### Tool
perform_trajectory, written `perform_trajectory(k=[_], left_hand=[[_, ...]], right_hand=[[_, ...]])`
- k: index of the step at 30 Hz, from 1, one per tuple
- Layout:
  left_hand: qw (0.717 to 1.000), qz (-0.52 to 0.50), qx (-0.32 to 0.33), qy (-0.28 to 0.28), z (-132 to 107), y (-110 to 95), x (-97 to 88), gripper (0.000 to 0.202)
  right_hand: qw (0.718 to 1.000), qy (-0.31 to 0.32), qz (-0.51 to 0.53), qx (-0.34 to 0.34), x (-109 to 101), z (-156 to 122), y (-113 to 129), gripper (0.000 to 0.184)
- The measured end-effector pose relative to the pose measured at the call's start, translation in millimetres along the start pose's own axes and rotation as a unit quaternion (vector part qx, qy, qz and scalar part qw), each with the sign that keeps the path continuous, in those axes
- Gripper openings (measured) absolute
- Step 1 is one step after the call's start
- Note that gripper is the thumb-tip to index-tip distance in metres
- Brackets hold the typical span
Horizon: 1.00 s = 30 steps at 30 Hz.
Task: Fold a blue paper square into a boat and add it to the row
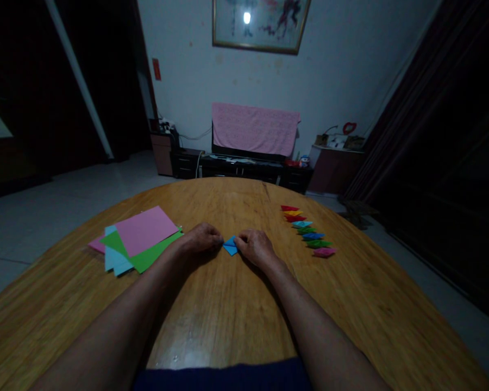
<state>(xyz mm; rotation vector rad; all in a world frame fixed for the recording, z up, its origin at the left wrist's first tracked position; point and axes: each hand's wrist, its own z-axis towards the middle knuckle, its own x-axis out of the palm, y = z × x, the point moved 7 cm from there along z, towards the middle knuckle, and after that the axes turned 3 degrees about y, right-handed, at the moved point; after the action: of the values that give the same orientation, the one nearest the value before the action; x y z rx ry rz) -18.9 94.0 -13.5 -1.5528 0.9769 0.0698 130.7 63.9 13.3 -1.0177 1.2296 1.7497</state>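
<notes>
Left hand [201, 240] and right hand [255, 247] rested on wooden table [236, 320], fingers curled closed, tips apparently pinching blue folded paper [230, 245] from both sides, likely to steady it. Paper sat between hands, near table middle. Overlapping sheets of pink, green, blue paper [145, 230] lay left of hands, seemingly kept within reach. Row of small folded paper shapes [313, 237] ran right of hands, seemingly set aside, leaving space between for hands.

Bright blue folded paper [230, 245]; pink paper [145, 230], green paper [155, 256], pale blue paper [112, 255]; streaky golden-brown wooden table [228, 317]
</notes>
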Motion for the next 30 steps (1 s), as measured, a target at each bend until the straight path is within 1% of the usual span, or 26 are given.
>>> perform_trajectory(k=[2, 5, 10, 15, 18, 22, 26, 30], left_hand=[[1.0, 0.004, -0.01, -0.003, -1, 0, -0.9, 0.026], [1.0, 0.01, -0.004, -0.008, 0, -2, -1.0, 0.022], [0.998, 0.043, -0.02, -0.032, 3, -1, -0.9, 0.022], [0.99, 0.11, -0.027, -0.079, 4, -6, -2.6, 0.024], [0.982, 0.159, -0.031, -0.096, 4, -11, -3.4, 0.027], [0.975, 0.198, -0.029, -0.094, 3, -17, -3.1, 0.03], [0.973, 0.213, -0.036, -0.084, 5, -16, -2.3, 0.032], [0.966, 0.237, -0.038, -0.093, 6, -16, -2.4, 0.033]], right_hand=[[1.0, 0.0, 0.009, 0.003, 0, 0, -1, 0.026], [0.999, 0.002, 0.029, 0.014, 1, 1, -2, 0.025], [0.998, 0.012, 0.041, 0.036, 2, 3, -5, 0.024], [0.997, 0.018, 0.047, 0.051, 3, 5, -8, 0.023], [0.997, 0.018, 0.052, 0.058, 4, 6, -10, 0.02], [0.996, 0.016, 0.056, 0.07, 4, 6, -12, 0.018], [0.996, 0.013, 0.058, 0.065, 3, 4, -11, 0.018], [0.996, 0.006, 0.061, 0.07, 4, 3, -10, 0.017]])
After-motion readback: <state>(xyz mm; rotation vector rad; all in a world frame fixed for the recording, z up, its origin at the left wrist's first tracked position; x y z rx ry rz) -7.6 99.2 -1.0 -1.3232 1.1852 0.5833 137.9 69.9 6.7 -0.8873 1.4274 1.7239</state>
